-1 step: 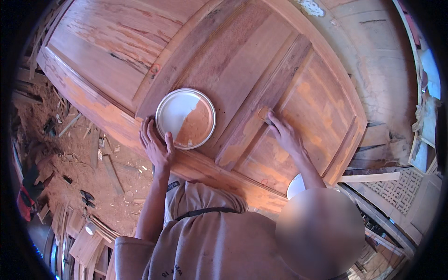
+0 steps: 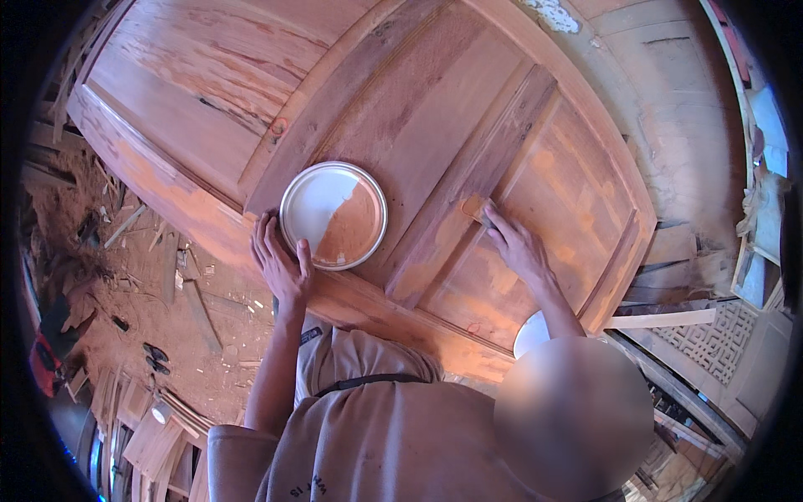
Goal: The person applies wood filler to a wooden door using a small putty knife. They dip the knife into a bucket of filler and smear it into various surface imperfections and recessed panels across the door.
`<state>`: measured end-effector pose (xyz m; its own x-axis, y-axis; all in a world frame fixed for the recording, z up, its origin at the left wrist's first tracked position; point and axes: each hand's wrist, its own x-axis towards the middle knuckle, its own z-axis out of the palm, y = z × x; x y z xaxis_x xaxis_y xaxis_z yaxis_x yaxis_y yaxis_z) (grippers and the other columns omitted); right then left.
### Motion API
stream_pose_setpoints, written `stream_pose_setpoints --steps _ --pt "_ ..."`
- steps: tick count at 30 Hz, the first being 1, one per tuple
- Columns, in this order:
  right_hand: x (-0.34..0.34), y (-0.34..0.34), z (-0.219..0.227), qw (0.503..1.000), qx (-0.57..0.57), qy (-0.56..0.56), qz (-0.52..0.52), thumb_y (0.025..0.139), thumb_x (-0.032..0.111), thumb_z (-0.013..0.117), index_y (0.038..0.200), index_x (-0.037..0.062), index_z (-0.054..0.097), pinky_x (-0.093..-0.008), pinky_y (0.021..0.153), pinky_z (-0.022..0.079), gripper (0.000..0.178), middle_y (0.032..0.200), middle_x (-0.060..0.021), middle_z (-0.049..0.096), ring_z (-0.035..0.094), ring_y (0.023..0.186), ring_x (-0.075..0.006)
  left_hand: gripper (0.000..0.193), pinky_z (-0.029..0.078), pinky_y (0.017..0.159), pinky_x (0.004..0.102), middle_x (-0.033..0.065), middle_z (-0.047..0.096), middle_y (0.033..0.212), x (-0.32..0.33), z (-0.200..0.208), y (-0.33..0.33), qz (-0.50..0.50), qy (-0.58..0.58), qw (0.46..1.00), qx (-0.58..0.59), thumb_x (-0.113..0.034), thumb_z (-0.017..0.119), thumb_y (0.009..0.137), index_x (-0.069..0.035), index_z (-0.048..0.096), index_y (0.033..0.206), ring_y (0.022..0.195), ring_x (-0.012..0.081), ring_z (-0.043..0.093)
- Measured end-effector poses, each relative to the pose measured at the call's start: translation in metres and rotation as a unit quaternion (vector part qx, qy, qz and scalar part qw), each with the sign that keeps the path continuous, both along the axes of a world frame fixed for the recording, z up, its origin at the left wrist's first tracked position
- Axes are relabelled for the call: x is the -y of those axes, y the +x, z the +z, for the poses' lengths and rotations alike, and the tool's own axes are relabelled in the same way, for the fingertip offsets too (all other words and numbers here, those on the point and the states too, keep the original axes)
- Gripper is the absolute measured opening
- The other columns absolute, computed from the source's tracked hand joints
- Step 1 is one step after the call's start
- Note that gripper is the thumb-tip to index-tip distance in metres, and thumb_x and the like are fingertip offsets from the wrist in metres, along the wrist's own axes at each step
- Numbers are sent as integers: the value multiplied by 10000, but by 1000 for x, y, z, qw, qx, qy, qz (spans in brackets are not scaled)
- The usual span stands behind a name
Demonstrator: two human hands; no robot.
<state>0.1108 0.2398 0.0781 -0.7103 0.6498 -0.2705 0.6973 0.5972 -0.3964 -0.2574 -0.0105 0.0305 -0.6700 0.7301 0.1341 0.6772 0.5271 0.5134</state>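
Observation:
A large panelled wooden door (image 2: 435,125) lies flat before me, with orange-tan filler smeared over parts of it. On it rests a round metal lid (image 2: 314,201), its right part coated in orange-brown paste and the rest bare whitish metal. My left hand (image 2: 283,263) lies at the door's near edge, fingers spread, its thumb against the lid's rim. To the right, my right hand (image 2: 517,249) is closed on a small putty knife (image 2: 474,209). The blade, tan with paste, meets the rail beside the right-hand panel; my fingers partly hide the handle.
A white round object (image 2: 530,333) shows partly behind my right forearm. Wood scraps (image 2: 201,311) and sawdust cover the floor at left, with a pair of dark sandals (image 2: 155,358). A carved lattice panel (image 2: 721,339) lies at right. Stacked boards (image 2: 155,443) fill the lower left.
My right hand and the putty knife have shifted very slightly on the rail, and a little more of the blade shows. My left hand stays beside the lid.

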Motion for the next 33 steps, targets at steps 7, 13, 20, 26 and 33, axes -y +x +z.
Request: stream_pose_setpoints --steps 7,13,20,26,33 --pt "-10 -70 43 986 7 -46 -157 1032 252 504 1447 152 496 -499 896 526 427 1148 -267 666 657 1031 -438 673 213 1186 538 219 451 1469 2 0 2 -5 -4 1000 -5 -488 502 974 12 426 1417 1412 404 363" --pt "10 -92 23 971 99 -46 -211 1020 212 469 1423 78 515 -534 823 526 427 988 -304 679 675 926 -458 687 212 1187 539 212 447 1476 0 0 2 -3 -3 1000 -6 -503 508 967 9 428 1419 1419 392 360" --pt "82 -99 50 957 184 -131 -180 1010 188 498 1447 91 491 -525 783 531 448 931 -304 675 679 866 -455 667 193 1195 539 206 447 1475 1 0 1 -16 3 1000 -6 -486 508 974 6 429 1418 1417 389 360" --pt "53 -41 52 985 -36 -105 -134 1006 261 572 1499 181 437 -501 867 536 517 1128 -250 682 666 1019 -433 590 241 1175 515 189 481 1452 -4 6 5 -9 8 999 -32 -430 508 990 -13 449 1403 1396 368 389" --pt "-27 -26 9 1000 -14 15 3 1001 283 591 1505 240 429 -485 728 559 532 1048 -209 676 672 898 -406 599 246 1172 530 215 476 1446 -1 0 0 -14 6 999 -41 -439 512 988 -6 457 1398 1389 396 392"
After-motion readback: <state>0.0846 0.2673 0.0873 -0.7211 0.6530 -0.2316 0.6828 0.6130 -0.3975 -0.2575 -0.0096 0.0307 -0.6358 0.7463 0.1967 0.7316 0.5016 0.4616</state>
